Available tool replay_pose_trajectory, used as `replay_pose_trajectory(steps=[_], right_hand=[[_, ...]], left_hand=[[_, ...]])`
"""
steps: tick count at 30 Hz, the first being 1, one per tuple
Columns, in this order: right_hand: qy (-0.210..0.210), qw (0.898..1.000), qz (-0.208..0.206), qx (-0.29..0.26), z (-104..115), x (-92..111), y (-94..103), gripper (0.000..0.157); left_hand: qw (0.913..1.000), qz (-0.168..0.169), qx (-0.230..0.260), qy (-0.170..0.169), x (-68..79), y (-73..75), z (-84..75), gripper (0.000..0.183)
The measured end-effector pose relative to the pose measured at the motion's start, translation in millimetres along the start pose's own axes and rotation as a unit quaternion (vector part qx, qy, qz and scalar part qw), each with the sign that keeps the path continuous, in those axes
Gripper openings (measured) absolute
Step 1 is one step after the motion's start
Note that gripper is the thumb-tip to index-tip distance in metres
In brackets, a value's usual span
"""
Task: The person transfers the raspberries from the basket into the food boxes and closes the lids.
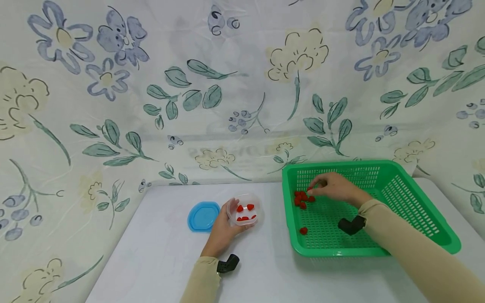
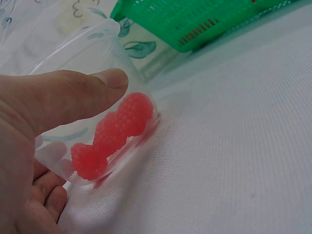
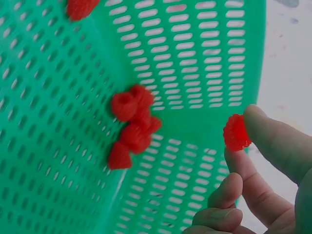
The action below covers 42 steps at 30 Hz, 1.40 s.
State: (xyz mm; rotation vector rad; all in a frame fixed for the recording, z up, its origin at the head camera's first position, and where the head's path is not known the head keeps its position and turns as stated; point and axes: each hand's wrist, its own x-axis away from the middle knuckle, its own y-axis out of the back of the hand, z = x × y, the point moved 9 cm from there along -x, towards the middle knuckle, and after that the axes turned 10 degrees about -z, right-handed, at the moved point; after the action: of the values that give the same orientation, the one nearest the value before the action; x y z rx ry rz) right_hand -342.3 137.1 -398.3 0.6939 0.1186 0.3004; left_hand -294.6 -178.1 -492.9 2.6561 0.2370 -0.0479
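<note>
My left hand [image 1: 223, 230] grips a clear plastic tub [image 1: 231, 215], thumb on the near side and fingers round the far side. Several raspberries [image 2: 112, 132] lie on the tub's bottom, seen through its wall in the left wrist view. Over the far left part of a green basket [image 1: 289, 210], my right hand [image 1: 335, 187] pinches one raspberry [image 3: 236, 132] between thumb and forefinger. Below that hand, a cluster of raspberries [image 3: 131, 129] sits in the basket's corner. A single raspberry [image 1: 303, 231] lies apart near the basket's front left corner.
A blue lid [image 1: 204, 217] lies on the white tabletop [image 1: 159, 252], just left of the tub. Slotted walls rise around the basket, which stands on the right. A floral cloth [image 1: 227, 92] hangs behind the table.
</note>
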Motion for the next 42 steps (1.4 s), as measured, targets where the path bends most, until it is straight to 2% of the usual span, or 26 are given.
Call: replay_pose_trajectory(steps=[16,23,32,42], right_hand=[[0.001,0.999,-0.037,-0.014,40,9,-5.2,0.031],[0.015,0.998,-0.041,-0.053,57,14,-11.6,0.028],[0.019,0.996,-0.044,-0.078,74,19,-27.1,0.025],[0.013,0.995,-0.06,-0.075,89,21,-48.7,0.021]], left_hand=[[0.9999,0.002,0.01,-0.003,1.0,0.6,-1.8,0.097],[0.9999,0.002,0.011,-0.006,2.0,1.5,-3.6,0.097],[0.9999,0.003,0.012,-0.007,1.9,1.4,-2.0,0.098],[0.9999,0.001,0.015,-0.004,1.1,0.9,-0.9,0.1]])
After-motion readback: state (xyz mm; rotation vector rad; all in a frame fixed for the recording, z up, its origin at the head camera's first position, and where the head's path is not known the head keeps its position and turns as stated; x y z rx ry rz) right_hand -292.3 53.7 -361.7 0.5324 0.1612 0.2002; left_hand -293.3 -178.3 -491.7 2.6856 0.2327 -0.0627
